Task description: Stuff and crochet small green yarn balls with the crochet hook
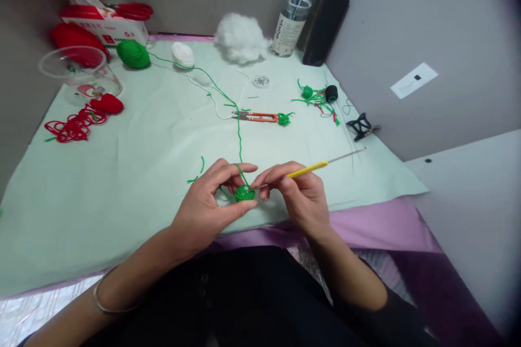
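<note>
Between the thumb and fingers of my left hand [211, 195] is a small round green crochet piece [243, 194]. Green yarn [239, 141] runs over my left index finger and back to a green yarn ball [133, 55] at the far left. My right hand [299, 195] is closed on the yellow handle of a crochet hook [307, 169]. One thin metal end of the hook meets the top of the green piece, and the other end points up to the right. Whether the tip is inside a stitch is too small to tell.
Orange thread snips [258, 117] lie beyond my hands. Red yarn [73, 127] and a clear plastic cup [77, 78] are at left. White stuffing [241, 38], a pen jar [290, 27] and a dark phone [325, 30] stand at the back. A black clip [362, 127] sits at right.
</note>
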Tool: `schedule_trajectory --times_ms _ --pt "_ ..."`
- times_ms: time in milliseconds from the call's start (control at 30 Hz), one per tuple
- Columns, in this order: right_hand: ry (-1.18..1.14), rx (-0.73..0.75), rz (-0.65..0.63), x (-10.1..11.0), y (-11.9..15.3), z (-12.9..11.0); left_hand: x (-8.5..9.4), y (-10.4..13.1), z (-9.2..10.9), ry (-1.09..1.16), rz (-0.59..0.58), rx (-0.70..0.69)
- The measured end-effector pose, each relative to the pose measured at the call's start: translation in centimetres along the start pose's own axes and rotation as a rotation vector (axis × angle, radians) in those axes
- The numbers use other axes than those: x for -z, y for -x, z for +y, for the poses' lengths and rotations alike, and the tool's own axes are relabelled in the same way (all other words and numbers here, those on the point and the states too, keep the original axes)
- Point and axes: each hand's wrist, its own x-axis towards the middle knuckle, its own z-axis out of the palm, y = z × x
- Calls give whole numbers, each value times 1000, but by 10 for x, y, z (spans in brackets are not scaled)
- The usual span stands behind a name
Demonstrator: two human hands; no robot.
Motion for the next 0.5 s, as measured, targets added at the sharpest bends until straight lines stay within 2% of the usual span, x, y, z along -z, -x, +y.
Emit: schedule_trajectory --times_ms 267,433,500 --pt "351 189 -80 -2 3 -8 -3 0 -3 -66 42 -52" --pt "784 436 -168 -4 10 -8 -7 1 -6 -85 99 -81" --pt "850 417 -125 -7 15 -7 -9 3 -5 -75 124 -73"
